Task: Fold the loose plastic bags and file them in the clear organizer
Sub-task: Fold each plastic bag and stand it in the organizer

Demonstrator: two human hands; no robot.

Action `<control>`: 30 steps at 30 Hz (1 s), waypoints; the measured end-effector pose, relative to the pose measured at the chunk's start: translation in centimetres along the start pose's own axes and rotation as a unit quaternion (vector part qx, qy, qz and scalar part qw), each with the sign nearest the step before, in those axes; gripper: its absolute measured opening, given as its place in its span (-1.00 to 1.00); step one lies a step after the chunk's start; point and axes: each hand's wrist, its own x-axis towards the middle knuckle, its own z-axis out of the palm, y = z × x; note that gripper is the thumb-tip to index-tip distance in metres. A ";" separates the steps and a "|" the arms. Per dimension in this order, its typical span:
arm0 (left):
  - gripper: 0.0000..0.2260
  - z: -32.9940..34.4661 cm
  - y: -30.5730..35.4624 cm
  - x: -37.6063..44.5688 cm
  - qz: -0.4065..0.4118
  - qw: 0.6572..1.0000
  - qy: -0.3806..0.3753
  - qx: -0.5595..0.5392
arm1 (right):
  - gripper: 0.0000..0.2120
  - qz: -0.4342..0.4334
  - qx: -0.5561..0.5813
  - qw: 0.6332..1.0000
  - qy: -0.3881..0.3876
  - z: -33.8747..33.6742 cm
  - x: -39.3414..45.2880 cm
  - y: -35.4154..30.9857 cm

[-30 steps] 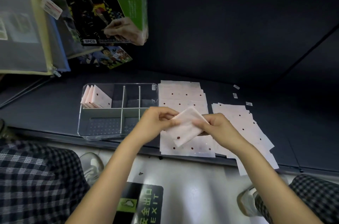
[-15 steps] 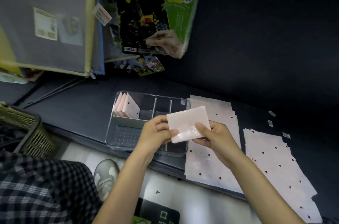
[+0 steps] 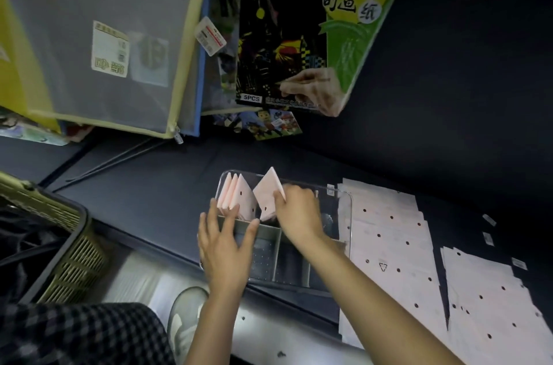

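Note:
The clear organizer with dividers sits on the dark shelf. Its back-left compartment holds a few folded pale pink bags standing on edge. My right hand is shut on one more folded bag, which stands tilted in that same compartment just right of the others. My left hand rests on the organizer's left front part with fingers spread, its fingertips touching the filed bags. Loose flat bags with small dark holes lie in overlapping piles right of the organizer.
A woven basket stands at the lower left. Mesh zip pouches and a green scratch-paper pack hang above the shelf. Small paper labels lie at the far right. My shoe and checked trousers are below the shelf edge.
The folded bag has gone from held in front of me by both hands into the organizer's back-left compartment. My left hand let go and now rests on the organizer.

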 end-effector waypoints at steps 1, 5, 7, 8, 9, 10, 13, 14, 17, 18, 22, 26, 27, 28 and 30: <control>-0.48 0.0 -0.1 0.1 -0.001 1.000 0.000 -0.012 | -0.72 0.003 -0.033 0.999 -0.006 0.6 0.3 -0.4; -0.40 -0.2 -0.2 0.3 -0.017 0.997 -0.006 -0.080 | -0.77 0.032 -0.047 0.997 -0.048 2.8 1.4 -2.2; -0.53 -0.3 -0.4 0.4 -0.022 0.992 0.006 -0.123 | -0.68 0.029 -0.018 0.996 -0.085 3.7 1.4 -3.0; -0.59 -0.3 -0.6 0.4 -0.025 0.989 0.019 -0.145 | -0.59 0.024 0.003 0.994 -0.106 4.0 1.3 -3.4; -0.64 -0.3 -0.7 0.4 -0.028 0.985 0.033 -0.167 | -0.50 0.021 0.022 0.991 -0.128 4.3 1.2 -3.6; -0.68 -0.4 -0.8 0.3 -0.032 0.981 0.047 -0.186 | -0.43 0.019 0.033 0.988 -0.147 4.5 1.1 -3.7; -0.73 -0.7 -0.9 0.2 -0.039 0.972 0.072 -0.219 | -0.40 0.016 0.016 0.982 -0.189 4.9 1.1 -3.6; -0.74 -0.8 -0.9 0.1 -0.038 0.972 0.075 -0.221 | -0.40 0.016 0.012 0.980 -0.197 4.9 1.2 -3.4; -0.76 -0.8 -0.5 -0.2 -0.032 0.972 0.095 -0.214 | -0.41 0.018 0.048 0.979 -0.197 4.3 1.1 -2.8; -0.78 -0.8 -0.2 -0.3 -0.030 0.972 0.104 -0.210 | -0.43 0.010 0.062 0.980 -0.187 3.8 0.8 -2.6; -0.82 -0.4 1.8 -1.5 0.021 0.977 0.107 -0.184 | -0.63 -0.049 0.117 0.989 -0.074 0.4 -2.0 0.4; -0.79 1.4 5.0 -4.3 0.159 0.971 0.036 -0.174 | -0.77 -0.025 0.162 0.986 0.005 -3.4 -6.8 8.9; -0.79 2.1 5.7 -5.2 0.188 0.968 -0.005 -0.165 | -0.79 0.017 0.173 0.985 0.002 -4.2 -8.2 11.6; -0.79 3.0 6.1 -6.3 0.213 0.964 -0.054 -0.149 | -0.81 0.062 0.177 0.982 0.001 -4.8 -9.7 14.3; -0.79 5.2 6.5 -8.7 0.250 0.950 -0.161 -0.094 | -0.83 0.133 0.150 0.980 0.003 -5.6 -13.0 19.6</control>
